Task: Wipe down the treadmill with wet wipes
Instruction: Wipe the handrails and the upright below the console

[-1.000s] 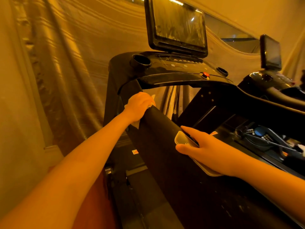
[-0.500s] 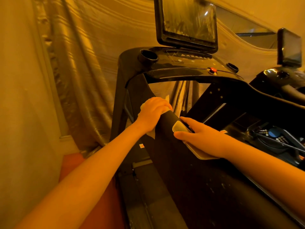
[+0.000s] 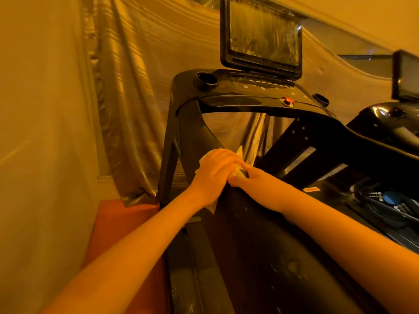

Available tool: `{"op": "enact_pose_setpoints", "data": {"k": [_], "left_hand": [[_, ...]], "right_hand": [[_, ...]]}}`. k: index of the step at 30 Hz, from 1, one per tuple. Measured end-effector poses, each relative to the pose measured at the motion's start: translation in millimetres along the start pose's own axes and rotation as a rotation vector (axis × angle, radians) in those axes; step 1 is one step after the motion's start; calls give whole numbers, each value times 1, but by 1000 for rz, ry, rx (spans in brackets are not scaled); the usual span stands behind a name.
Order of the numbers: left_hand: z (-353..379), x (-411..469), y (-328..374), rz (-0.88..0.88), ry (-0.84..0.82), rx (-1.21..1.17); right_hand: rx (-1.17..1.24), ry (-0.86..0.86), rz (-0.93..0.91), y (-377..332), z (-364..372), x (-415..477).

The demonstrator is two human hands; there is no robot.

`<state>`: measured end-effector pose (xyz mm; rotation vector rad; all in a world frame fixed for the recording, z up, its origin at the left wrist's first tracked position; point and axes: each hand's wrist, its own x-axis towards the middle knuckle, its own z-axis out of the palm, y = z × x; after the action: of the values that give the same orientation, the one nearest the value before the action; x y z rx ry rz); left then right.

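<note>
**Two hands bunched together on the treadmill rail**

Both forearms come in from the bottom of my feed and meet halfway up the black side rail (image 3: pixel 260 257) of the treadmill (image 3: pixel 181 137). The rail looks scuffed, with pale specks on the stretch closest to the camera.

The left hand (image 3: pixel 214 175) sits on top of the rail with its fingers curled over a wet wipe (image 3: pixel 210 207). It's pressing the wipe onto the rail. One corner hangs out below the wrist and another pokes up past the knuckles.

The right hand (image 3: pixel 256 185) is right up against it, knuckles touching. Its fingers are tucked in around a pale thing (image 3: pixel 238 172). Only a sliver of that shows between the two hands, so I can't tell what it is.

Down on the left there's a red floor (image 3: pixel 120 223) beside the treadmill base.

Past the hands, the rail climbs to the console (image 3: pixel 249 87). That has a round cup holder (image 3: pixel 205 80) at its left end and a red button (image 3: pixel 287 100) toward the right. A big dark screen (image 3: pixel 263 35) stands upright on top.

Off to the right is a second machine (image 3: pixel 385 123) with its own small screen (image 3: pixel 407 75).

Behind everything hangs a shiny striped curtain (image 3: pixel 136 87), with a plain wall (image 3: pixel 40 109) on the far left.
</note>
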<state>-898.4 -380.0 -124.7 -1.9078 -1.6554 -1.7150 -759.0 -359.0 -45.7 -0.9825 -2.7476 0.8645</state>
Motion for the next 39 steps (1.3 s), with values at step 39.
{"op": "enact_pose_setpoints", "data": {"k": [39], "left_hand": [[-27,49,-103,-352,271,-246]], "right_hand": [[-149,25,107,-20,3,43]]}}
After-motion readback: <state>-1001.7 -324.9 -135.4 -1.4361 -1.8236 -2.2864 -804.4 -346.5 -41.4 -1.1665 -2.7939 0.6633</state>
